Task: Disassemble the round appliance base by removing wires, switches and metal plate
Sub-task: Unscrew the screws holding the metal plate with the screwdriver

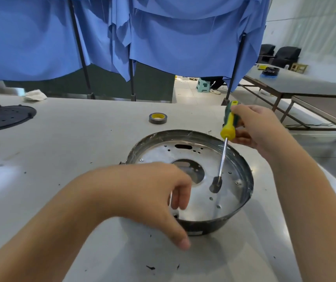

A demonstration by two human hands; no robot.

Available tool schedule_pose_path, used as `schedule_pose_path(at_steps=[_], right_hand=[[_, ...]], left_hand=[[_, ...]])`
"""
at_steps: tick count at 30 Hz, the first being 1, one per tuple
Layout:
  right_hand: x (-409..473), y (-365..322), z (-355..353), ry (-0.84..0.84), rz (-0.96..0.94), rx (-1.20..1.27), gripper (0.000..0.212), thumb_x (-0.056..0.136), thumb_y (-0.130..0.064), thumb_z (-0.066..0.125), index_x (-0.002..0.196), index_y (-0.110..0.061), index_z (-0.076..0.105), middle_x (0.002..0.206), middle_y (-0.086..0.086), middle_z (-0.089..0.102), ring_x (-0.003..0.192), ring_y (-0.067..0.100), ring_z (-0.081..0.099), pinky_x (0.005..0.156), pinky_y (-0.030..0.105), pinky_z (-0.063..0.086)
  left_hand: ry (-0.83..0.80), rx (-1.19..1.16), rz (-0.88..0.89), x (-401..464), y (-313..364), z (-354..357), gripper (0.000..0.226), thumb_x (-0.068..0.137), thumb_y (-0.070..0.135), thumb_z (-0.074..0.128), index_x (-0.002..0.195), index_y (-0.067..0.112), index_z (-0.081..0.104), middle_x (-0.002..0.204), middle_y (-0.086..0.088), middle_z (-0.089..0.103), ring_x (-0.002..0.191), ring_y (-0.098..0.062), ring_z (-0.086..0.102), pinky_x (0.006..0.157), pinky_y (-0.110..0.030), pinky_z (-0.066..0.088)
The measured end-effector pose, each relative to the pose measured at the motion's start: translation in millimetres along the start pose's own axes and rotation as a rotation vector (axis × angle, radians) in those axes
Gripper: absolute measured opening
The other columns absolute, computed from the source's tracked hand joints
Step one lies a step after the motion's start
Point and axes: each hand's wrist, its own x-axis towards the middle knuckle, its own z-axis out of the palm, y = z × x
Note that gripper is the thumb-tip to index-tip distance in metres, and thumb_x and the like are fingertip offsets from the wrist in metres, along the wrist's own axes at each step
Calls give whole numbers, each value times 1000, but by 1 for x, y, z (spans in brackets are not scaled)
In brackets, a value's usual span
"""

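Observation:
The round appliance base (242,163) is a dark shallow bowl on the white table. A shiny metal plate (201,159) with many holes and a large centre opening lines its bottom. My left hand (154,192) grips the base's near rim, fingers curled inside and thumb down the outer wall. My right hand (258,127) holds a yellow and green screwdriver (229,123) by its handle. The shaft slants down into the base and its tip meets a dark oval slot on the right of the plate. A small screw (141,160) lies at the plate's left edge.
A roll of dark tape (158,118) lies beyond the base. Black perforated round covers (4,117) sit at the table's left edge. A crumpled white cloth (35,95) lies at the back left. Blue curtains hang behind. Other tables stand to the right. Dark crumbs dot the near tabletop.

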Motion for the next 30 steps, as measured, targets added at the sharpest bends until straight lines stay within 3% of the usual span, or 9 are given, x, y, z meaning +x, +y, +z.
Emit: schedule_pose_path(at_steps=[3, 6, 13, 18, 22, 27, 30], right_hand=[[2, 1, 0, 3, -2, -5, 28, 93, -31, 59, 116, -17, 53, 85, 8, 65, 51, 13, 69, 46, 22, 53], [2, 2, 2, -5, -22, -2, 28, 93, -29, 59, 117, -16, 54, 82, 7, 66, 51, 16, 69, 47, 23, 54], [-2, -3, 3, -26, -29, -23, 30, 93, -31, 59, 119, -18, 53, 88, 8, 66, 53, 17, 70, 49, 24, 55], [-7, -13, 3, -16, -33, 46, 7, 94, -27, 54, 94, -20, 55, 84, 7, 62, 48, 14, 67, 47, 25, 54], [-12, -23, 4, -67, 45, 226, 15, 93, -27, 50, 100, -14, 53, 85, 10, 65, 57, 20, 69, 61, 34, 58], [-29, -40, 0, -182, 46, 391, 22, 95, -24, 43, 102, -8, 54, 69, 8, 57, 50, 19, 60, 48, 24, 48], [-43, -51, 1, -314, -12, 372, 26, 93, -23, 39, 107, -6, 52, 67, 5, 52, 49, 15, 48, 42, 21, 37]], left_hand=[[23, 221, 10, 16, 6, 23, 29, 75, 35, 78, 81, 27, 51, 83, 12, 55, 71, -4, 50, 49, -18, 32], [122, 284, 29, 23, 7, 32, 18, 84, 17, 64, 76, 24, 50, 85, 5, 55, 79, -17, 54, 50, -20, 33], [162, 269, 66, 25, 1, 30, 30, 85, 20, 63, 63, 25, 42, 66, 9, 45, 70, -13, 49, 51, -20, 33], [207, 211, 68, 23, -7, 18, 23, 76, 22, 70, 65, 23, 49, 68, 9, 53, 62, -4, 49, 47, -15, 31], [249, 124, 58, 19, -11, 8, 31, 71, 35, 78, 64, 26, 50, 64, 11, 52, 58, -4, 48, 50, -20, 35], [288, 54, 62, 17, -14, 1, 34, 69, 39, 81, 65, 26, 50, 67, 15, 53, 59, -5, 48, 51, -24, 38], [282, 30, 67, 17, -12, 2, 34, 70, 39, 81, 65, 26, 49, 68, 21, 53, 57, -4, 46, 52, -23, 38]])
